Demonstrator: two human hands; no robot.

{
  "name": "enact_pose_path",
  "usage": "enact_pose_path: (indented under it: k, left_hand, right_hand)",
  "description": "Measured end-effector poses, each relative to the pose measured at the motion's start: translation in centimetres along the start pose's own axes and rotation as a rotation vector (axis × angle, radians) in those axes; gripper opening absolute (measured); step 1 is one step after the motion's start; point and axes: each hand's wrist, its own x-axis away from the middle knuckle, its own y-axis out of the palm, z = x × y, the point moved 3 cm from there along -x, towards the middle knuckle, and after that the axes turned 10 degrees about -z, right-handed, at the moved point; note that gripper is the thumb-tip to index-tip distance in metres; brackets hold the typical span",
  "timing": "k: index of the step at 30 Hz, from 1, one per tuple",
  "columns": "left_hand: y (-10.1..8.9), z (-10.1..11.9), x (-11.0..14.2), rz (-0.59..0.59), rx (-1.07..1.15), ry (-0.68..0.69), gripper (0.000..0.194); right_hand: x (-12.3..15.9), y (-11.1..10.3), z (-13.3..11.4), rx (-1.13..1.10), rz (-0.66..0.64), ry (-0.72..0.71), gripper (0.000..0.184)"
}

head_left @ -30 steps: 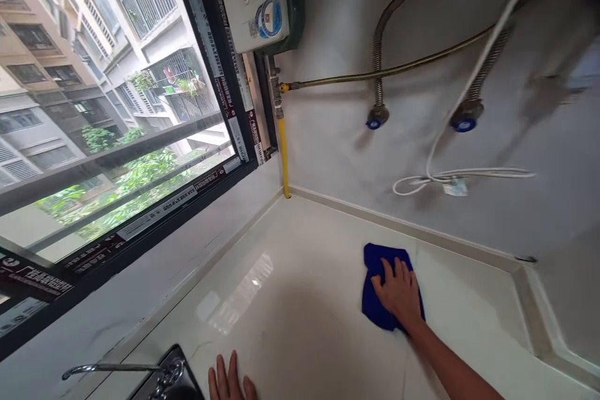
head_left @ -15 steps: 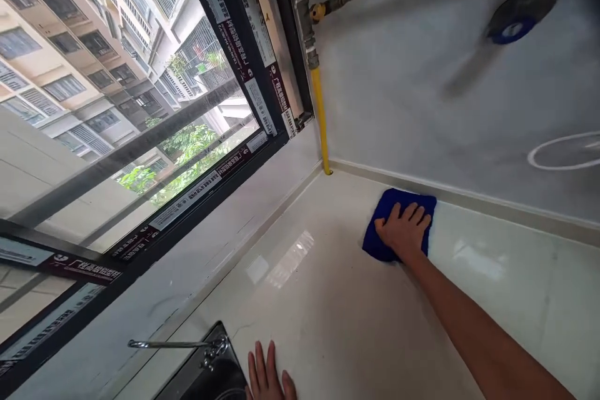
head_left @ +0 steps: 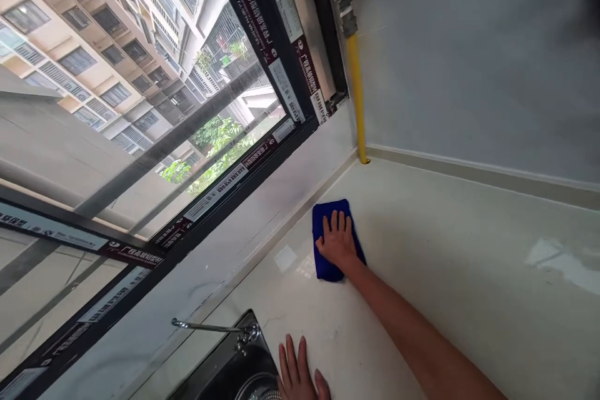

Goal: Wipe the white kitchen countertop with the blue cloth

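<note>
A blue cloth [head_left: 323, 269] lies on the pale, glossy countertop [head_left: 422, 219], beside the low ledge under the window. On top of it my right hand [head_left: 338, 242] rests flat, fingers spread, pressing it against the surface. The cloth's edges show all round the hand. My left hand [head_left: 297, 375] is at the bottom of the view, open and palm down on the counter next to the sink [head_left: 215, 369]. Nothing shows in its fingers, and its wrist is cut off by the frame.
A chrome faucet [head_left: 210, 327] reaches from the sink toward the window wall. In the far corner a yellow pipe [head_left: 357, 100] enters the counter. The dark window frame [head_left: 225, 190], with stickers on it, runs along the left; a grey wall [head_left: 469, 75] stands behind.
My right hand and the blue cloth have moved left across the counter, from near the back wall to beside the window ledge. The view has shifted; my left hand stays by the sink.
</note>
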Motion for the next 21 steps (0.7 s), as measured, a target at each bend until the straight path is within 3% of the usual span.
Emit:
enact_pose_path:
  k: [5, 9, 13, 18, 21]
  left_hand:
    - [-1.0, 0.7, 0.6, -0.071, 0.112, -0.026, 0.057]
    - [-1.2, 0.9, 1.0, -0.082, 0.269, -0.021, 0.058]
    - [-0.4, 0.9, 1.2, -0.039, 0.385, -0.020, 0.058]
    - [0.3, 0.4, 1.9, -0.017, 0.545, 0.019, 0.060]
    - [0.0, -0.7, 3.5, -0.106, 0.647, 0.142, 0.070]
  right_hand:
    - [4.8, 2.0, -6.8, -0.008, -0.157, -0.262, 0.073]
    - [9.8, 3.4, -9.0, 0.033, -0.222, -0.462, 0.068]
    - [14.0, 4.2, -8.2, 0.149, -0.182, -0.527, 0.063]
    - [20.1, 4.0, -4.6, 0.220, -0.087, -0.519, 0.059]
    - [23.9, 3.6, -1.7, 0.218, -0.075, -0.546, 0.060]
